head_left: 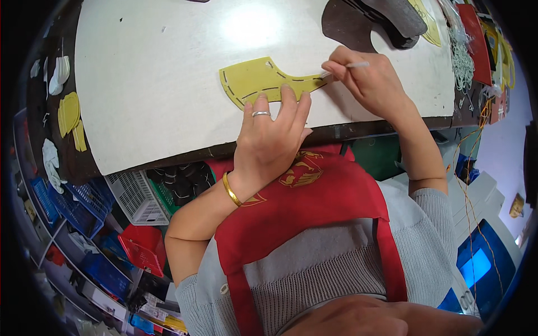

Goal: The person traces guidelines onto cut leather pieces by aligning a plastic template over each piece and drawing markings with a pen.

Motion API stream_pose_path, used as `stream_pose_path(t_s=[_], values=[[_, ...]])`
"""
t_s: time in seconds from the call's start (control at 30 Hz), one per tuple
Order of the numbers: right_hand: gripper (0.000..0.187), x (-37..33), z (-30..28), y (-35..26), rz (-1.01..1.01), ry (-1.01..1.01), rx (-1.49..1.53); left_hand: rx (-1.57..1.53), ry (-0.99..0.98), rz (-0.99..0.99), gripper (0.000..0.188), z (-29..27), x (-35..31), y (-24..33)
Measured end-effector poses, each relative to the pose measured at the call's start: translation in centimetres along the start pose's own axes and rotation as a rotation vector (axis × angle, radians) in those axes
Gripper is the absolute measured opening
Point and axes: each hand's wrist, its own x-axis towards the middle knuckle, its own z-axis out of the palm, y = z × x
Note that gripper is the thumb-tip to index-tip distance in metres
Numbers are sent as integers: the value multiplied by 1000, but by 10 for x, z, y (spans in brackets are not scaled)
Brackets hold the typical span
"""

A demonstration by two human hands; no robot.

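Observation:
A yellow pattern piece lies flat on the white work board, wide at its left and narrowing to the right. Dark dashes run along its edges, and a thin dark rim shows beneath its lower left side. My left hand presses on its lower edge with fingers stretched out, holding nothing. In a pinch grip, my right hand has a slim pale pen, its tip at the narrow right end of the piece. My fingers partly cover the pen.
Dark cut pieces and a thick grey-black stack lie at the far right of the white board. Yellow pieces sit left of it. A tangle of pale cord hangs at the right; a white basket stands below the table edge.

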Motion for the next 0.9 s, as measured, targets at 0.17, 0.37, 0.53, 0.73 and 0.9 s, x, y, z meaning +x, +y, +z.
stream_pose_path(t_s=[0.17, 0.37, 0.53, 0.73, 0.9], values=[[33, -7, -1, 0, 106, -13, 64, 46, -25, -15, 52, 1, 0, 2], [40, -1, -3, 3, 190, 32, 457, 119, 101, 34, 40, 7, 0, -5], [43, 4, 0, -1, 390, 78, 857, 165, 158, 57, 39, 3, 9, -9], [38, -2, 9, -1, 388, 73, 829, 257, 148, 61, 39, 3, 10, -8], [32, 6, 6, -5, 326, 55, 647, 287, 161, 42, 41, 7, 10, -7]])
